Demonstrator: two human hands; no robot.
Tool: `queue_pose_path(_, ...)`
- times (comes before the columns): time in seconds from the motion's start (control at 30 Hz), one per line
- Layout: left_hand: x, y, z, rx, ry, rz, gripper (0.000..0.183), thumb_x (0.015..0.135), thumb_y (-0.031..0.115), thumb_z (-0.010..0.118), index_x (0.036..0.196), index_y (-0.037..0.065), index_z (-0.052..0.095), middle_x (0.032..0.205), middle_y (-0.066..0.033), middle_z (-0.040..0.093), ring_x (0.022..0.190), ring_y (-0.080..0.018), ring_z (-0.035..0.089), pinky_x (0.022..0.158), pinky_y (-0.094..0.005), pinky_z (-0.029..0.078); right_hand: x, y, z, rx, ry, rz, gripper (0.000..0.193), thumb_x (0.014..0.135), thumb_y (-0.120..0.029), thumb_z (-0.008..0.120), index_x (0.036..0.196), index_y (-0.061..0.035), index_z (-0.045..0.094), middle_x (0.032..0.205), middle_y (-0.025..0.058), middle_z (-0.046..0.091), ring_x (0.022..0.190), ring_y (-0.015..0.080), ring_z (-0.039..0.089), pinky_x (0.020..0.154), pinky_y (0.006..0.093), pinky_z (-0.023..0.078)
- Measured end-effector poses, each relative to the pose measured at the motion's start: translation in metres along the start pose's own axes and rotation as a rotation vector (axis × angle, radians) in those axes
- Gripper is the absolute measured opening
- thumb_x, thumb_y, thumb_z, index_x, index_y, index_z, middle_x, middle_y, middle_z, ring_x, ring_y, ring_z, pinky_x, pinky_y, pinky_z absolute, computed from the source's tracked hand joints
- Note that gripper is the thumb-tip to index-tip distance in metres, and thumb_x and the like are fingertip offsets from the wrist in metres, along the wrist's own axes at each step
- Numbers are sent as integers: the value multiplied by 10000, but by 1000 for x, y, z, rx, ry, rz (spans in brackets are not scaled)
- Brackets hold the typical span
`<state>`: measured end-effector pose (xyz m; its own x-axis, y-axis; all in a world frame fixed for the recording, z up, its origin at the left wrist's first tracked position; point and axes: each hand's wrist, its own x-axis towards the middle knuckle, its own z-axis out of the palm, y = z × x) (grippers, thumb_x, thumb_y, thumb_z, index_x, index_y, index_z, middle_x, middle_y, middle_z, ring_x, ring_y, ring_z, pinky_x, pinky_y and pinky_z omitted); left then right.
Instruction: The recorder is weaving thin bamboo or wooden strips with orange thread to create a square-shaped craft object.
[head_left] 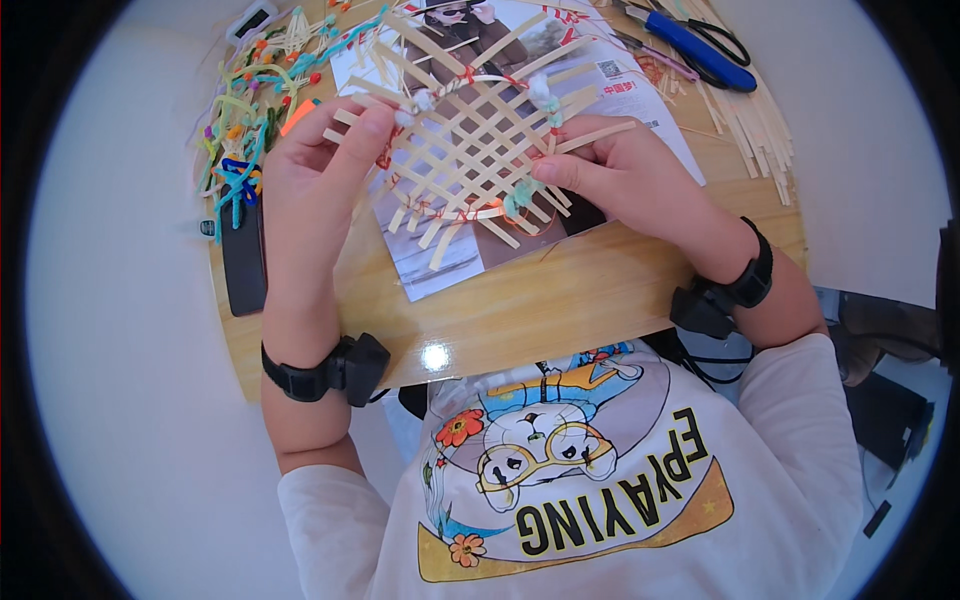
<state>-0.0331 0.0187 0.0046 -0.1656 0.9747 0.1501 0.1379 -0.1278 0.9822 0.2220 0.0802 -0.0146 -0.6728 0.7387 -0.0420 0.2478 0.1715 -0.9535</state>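
Between both hands I hold up a round woven piece of pale bamboo strips (478, 138), its strips crossing in an open lattice with loose ends sticking out past a hoop. Red thread and tufts of white and mint-green fuzzy yarn (520, 197) are wrapped at points along the hoop. My left hand (345, 150) pinches its left edge between thumb and fingers. On the right edge, my right hand (600, 170) grips with the thumb in front and the fingers mostly hidden behind. An orange thread loop hangs at the lower rim.
Beneath the weave, a printed magazine sheet (425, 270) lies on the wooden table (520, 310). Colourful fuzzy wire pieces (240, 180) crowd the left side, beside a dark phone-like slab (243, 260). Blue-handled pliers (695, 50), pink-handled scissors (668, 60) and loose bamboo strips (755, 130) lie at the far right.
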Motion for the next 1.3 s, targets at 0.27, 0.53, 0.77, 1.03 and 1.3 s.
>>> queue_pose_path(0.27, -2, 3, 1, -60, 8, -29, 291, 940, 271, 621, 981, -7, 693, 868, -33, 677, 777, -84, 580, 741, -231, 444, 1, -9, -3, 49, -74, 42, 285, 926, -289, 644, 864, -11, 661, 626, -48, 498, 505, 13, 398, 438, 202, 285)
queue_pose_path(0.53, -5, 5, 0, -101, 27, 87, 272, 948, 241, 609, 987, -16, 689, 905, -58, 697, 826, -115, 622, 783, -242, 465, 3, -14, -7, 156, -115, 190, 287, 941, -271, 614, 983, 6, 680, 623, -68, 522, 508, 6, 366, 442, 213, 275)
queue_pose_path(0.77, -4, 7, -2, -139, -42, 84, 260, 946, 227, 607, 995, -18, 683, 930, -71, 698, 835, -122, 629, 761, -255, 480, 5, -2, -6, 211, -112, 253, 265, 934, -299, 624, 962, -45, 694, 558, -86, 433, 445, 4, 333, 394, 200, 235)
queue_pose_path(1.03, -7, 8, 7, -287, -118, 190, 240, 931, 207, 632, 1021, -12, 670, 986, -78, 694, 851, -110, 622, 780, -253, 486, 5, 3, -6, 269, -101, 282, 294, 918, -334, 651, 961, -47, 693, 538, -77, 426, 433, 9, 339, 385, 195, 247)
queue_pose_path(1.3, -12, 17, 12, 160, 5, 108, 172, 799, 157, 755, 903, 36, 690, 926, -22, 700, 838, -79, 615, 766, -240, 477, 2, 2, -5, 207, -2, 223, 338, 924, -332, 642, 1031, -14, 684, 556, -52, 499, 418, 19, 391, 374, 196, 275)
